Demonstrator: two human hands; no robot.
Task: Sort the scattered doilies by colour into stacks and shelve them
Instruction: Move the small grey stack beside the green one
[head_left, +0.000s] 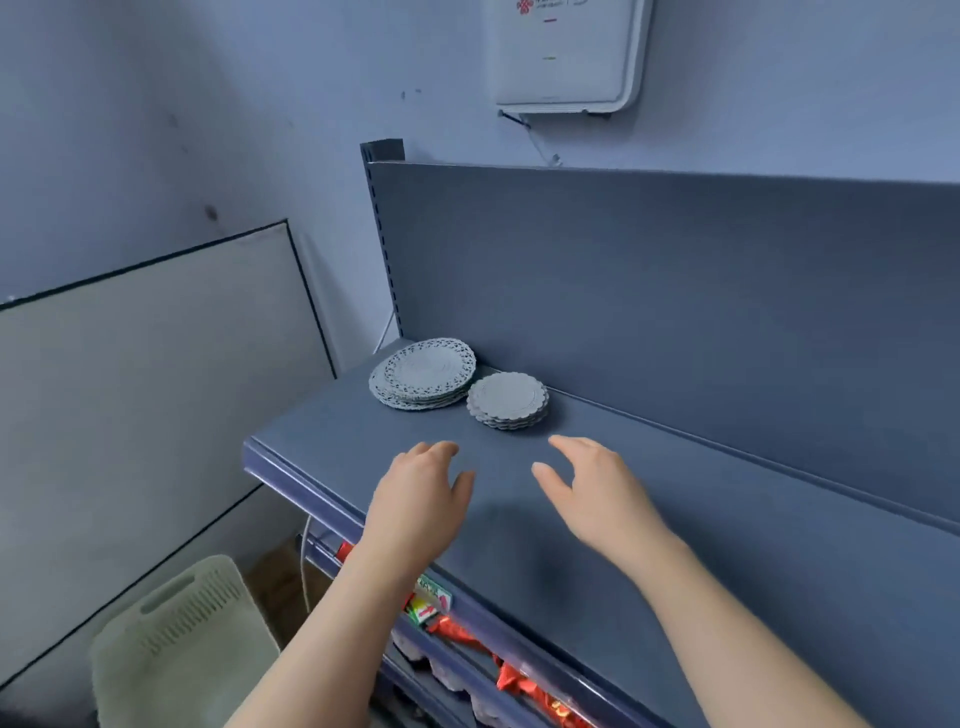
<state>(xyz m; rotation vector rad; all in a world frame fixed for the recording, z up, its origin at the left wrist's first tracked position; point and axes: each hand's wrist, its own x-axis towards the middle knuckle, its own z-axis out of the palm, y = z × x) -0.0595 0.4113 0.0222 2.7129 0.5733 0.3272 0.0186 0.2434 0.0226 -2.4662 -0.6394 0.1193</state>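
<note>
Empty hands (511, 493) near shelved doily stacks (457, 383)

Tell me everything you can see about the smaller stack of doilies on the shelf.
The smaller doily stack is a neat pile of several round, pale grey doilies with scalloped edges, paper-like in look. It lies flat on the dark blue shelf, near the back panel, just right of the larger doily stack; whether they touch is unclear. Neither hand touches it.
</note>
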